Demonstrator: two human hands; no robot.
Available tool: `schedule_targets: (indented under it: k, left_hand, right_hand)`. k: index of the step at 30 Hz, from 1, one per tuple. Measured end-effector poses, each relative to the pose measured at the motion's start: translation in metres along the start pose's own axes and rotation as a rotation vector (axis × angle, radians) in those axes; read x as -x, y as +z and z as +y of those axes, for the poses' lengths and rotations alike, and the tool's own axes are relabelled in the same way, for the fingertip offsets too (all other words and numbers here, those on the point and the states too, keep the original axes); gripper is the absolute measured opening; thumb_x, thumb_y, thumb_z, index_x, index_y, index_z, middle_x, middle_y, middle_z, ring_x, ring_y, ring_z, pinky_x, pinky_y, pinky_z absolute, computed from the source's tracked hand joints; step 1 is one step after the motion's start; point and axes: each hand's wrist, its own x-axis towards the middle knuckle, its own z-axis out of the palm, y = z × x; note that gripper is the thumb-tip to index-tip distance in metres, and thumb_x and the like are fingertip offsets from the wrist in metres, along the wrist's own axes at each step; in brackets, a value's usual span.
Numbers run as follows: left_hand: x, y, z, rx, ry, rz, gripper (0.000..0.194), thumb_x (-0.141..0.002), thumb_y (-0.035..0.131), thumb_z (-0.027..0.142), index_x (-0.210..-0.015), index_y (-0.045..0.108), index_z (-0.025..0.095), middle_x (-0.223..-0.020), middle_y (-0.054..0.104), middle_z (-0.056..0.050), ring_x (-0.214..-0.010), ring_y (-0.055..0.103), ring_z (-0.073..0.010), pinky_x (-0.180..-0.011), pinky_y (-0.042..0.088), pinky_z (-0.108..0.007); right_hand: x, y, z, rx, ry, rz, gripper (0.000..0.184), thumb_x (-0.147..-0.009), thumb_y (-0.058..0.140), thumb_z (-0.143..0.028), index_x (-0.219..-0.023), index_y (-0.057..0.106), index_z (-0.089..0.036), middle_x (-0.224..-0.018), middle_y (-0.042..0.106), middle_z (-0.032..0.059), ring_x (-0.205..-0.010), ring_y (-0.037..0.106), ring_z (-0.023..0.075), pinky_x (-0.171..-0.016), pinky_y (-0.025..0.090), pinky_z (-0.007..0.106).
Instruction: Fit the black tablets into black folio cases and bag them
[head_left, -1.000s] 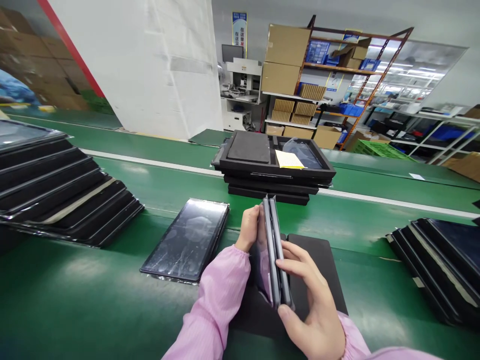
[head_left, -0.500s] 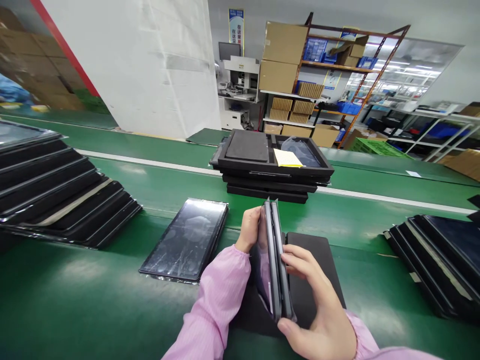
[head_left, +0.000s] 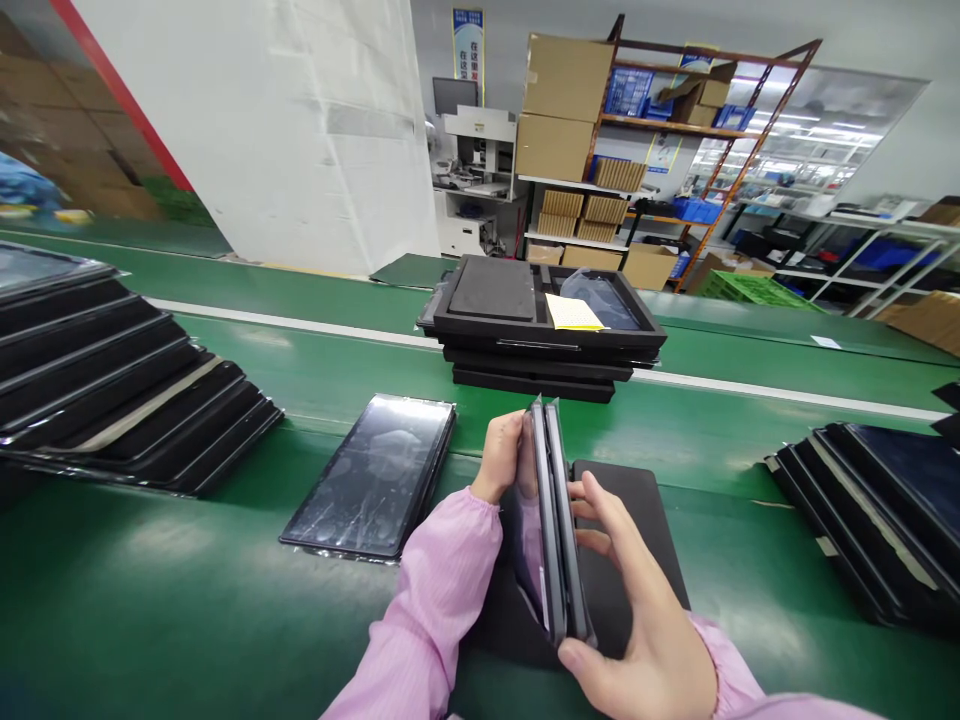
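Two thin dark tablets (head_left: 551, 540) stand side by side on their long edges, with a narrow gap between them. My left hand (head_left: 501, 455) is closed around their far end, partly hidden behind the left one's glossy face. At the near end, the thumb of my right hand (head_left: 641, 625) touches the lower corner, while its curved fingers rest along the right-hand side, the index finger raised. Below the tablets lies a flat black pad (head_left: 630, 530), partly covered by them and my hands. To the left, a tablet with a glossy, film-covered screen (head_left: 371, 475) lies flat, apparently on another one.
Stacked black foam trays (head_left: 551, 350) stand ahead, a yellow-edged paper (head_left: 574, 312) on top. A leaning stack of tablets (head_left: 127, 380) occupies the left, another stack (head_left: 862, 520) the right. The green bench (head_left: 187, 580) carries everything. Shelving (head_left: 720, 140) is behind.
My right hand's fingers have loosened, the index finger lifting from the tablet's side. The tablets and my left hand have hardly moved.
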Motion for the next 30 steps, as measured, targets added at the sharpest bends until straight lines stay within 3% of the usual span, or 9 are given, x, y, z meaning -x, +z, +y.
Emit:
schedule_targets:
  k: [13, 26, 30]
  left_hand:
    - [-0.0010, -0.0011, -0.0052, -0.012, 0.035, -0.028, 0.072, -0.070, 0.041, 0.092, -0.050, 0.043, 0.022, -0.048, 0.042, 0.002, -0.049, 0.035, -0.0127, -0.048, 0.028, -0.030]
    - [0.0026, 0.0012, 0.0023, -0.022, 0.027, -0.019, 0.075, -0.065, 0.041, 0.095, -0.048, 0.042, 0.023, -0.046, 0.045, 0.002, -0.047, 0.034, -0.0125, -0.048, 0.027, -0.031]
    - [0.0028, 0.0009, 0.0001, -0.037, 0.038, -0.031, 0.075, -0.066, 0.040, 0.095, -0.048, 0.041, 0.023, -0.046, 0.045, 0.001, -0.047, 0.034, -0.0127, -0.048, 0.027, -0.031]
  right_hand:
    - [0.0042, 0.0028, -0.0021, -0.043, 0.054, 0.006, 0.082, -0.090, 0.064, -0.046, -0.159, 0.019, -0.042, -0.154, 0.047, 0.0034, -0.131, 0.058, 0.0336, -0.099, 0.059, 0.044]
    - [0.0063, 0.0068, -0.0049, -0.058, 0.099, 0.016, 0.095, -0.078, 0.069, -0.023, -0.158, 0.021, -0.042, -0.154, 0.044, 0.0044, -0.134, 0.055, 0.0325, -0.099, 0.058, 0.043]
    - [0.0044, 0.0018, -0.0071, -0.114, 0.127, -0.034, 0.086, -0.081, 0.067, -0.022, -0.157, 0.031, -0.035, -0.154, 0.043, 0.0078, -0.141, 0.048, 0.0316, -0.104, 0.054, 0.041]
